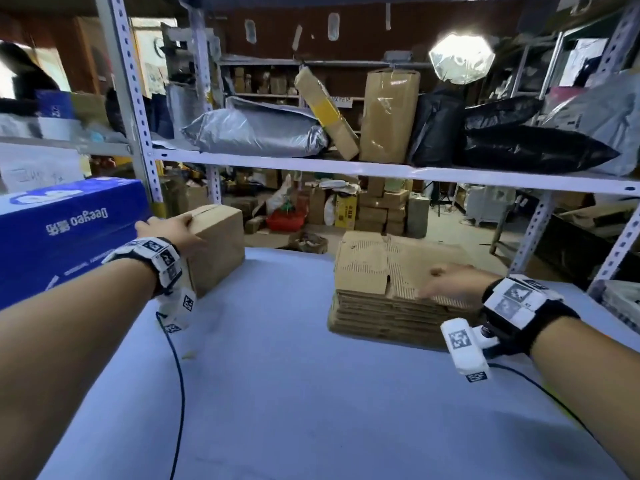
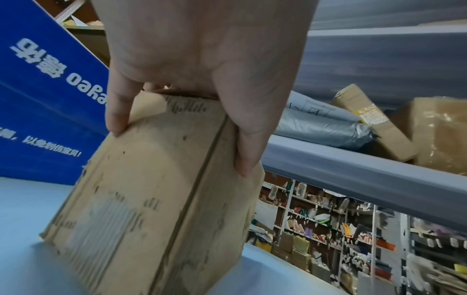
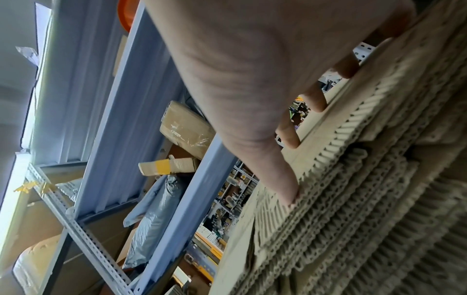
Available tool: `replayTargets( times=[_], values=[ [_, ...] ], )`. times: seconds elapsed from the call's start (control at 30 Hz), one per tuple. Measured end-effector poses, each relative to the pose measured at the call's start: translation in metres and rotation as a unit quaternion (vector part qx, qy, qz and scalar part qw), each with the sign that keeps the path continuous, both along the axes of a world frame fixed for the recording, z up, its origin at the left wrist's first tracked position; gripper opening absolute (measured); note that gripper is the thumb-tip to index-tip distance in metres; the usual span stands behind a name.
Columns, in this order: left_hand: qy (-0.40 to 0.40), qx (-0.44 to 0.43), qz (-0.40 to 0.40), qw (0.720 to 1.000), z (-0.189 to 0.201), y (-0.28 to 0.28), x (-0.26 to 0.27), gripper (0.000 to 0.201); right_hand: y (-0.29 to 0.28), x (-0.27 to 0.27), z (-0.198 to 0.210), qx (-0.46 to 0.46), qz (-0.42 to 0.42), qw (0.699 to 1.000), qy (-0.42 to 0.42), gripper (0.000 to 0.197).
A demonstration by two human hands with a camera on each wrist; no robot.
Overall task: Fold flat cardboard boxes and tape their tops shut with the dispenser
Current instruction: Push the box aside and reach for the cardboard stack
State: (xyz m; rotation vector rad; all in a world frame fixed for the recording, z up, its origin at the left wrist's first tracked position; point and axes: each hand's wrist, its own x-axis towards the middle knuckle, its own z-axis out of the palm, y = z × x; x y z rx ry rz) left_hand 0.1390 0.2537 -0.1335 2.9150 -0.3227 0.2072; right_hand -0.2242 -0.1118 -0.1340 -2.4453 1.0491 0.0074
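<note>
A folded-up brown cardboard box (image 1: 218, 244) stands at the table's far left. My left hand (image 1: 180, 226) grips its top from above; in the left wrist view the thumb (image 2: 248, 143) lies on one side and a finger (image 2: 117, 113) on the other side of the box (image 2: 156, 199), which tilts on the table. A stack of flat cardboard boxes (image 1: 388, 306) lies at the far right. My right hand (image 1: 440, 277) rests on the top sheet (image 3: 336, 111); its fingertips (image 3: 316, 103) touch the top face and the thumb (image 3: 285, 179) touches the stack's near edge.
A large blue printed carton (image 1: 65, 230) sits right beside the box on the left. A grey shelf rail (image 1: 381, 168) loaded with parcels and bags crosses above the table's far side, with perforated posts (image 1: 138, 116). The blue table top (image 1: 277, 393) carries two wrist cables (image 1: 178, 375).
</note>
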Motion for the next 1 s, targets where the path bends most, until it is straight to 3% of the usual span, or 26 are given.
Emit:
replayTargets(
  times=[0.3,0.5,0.77,1.0],
  values=[
    [0.002,0.023,0.014,1.0,0.003,-0.045,-0.011,0.083,-0.024,-0.012,-0.013,0.02,-0.056,0.997,-0.048,0.088],
    [0.024,0.023,0.009,0.999,0.01,-0.04,-0.016,0.086,-0.016,-0.014,-0.014,0.022,-0.098,0.994,-0.053,0.091],
    [0.024,0.01,-0.057,0.998,0.011,-0.059,-0.035,0.094,-0.011,-0.018,-0.012,0.039,-0.101,0.992,-0.069,0.092],
    [0.045,0.055,-0.056,0.996,0.018,-0.073,-0.054,0.095,-0.012,-0.021,-0.013,0.043,-0.106,0.991,-0.075,0.096]
  ],
)
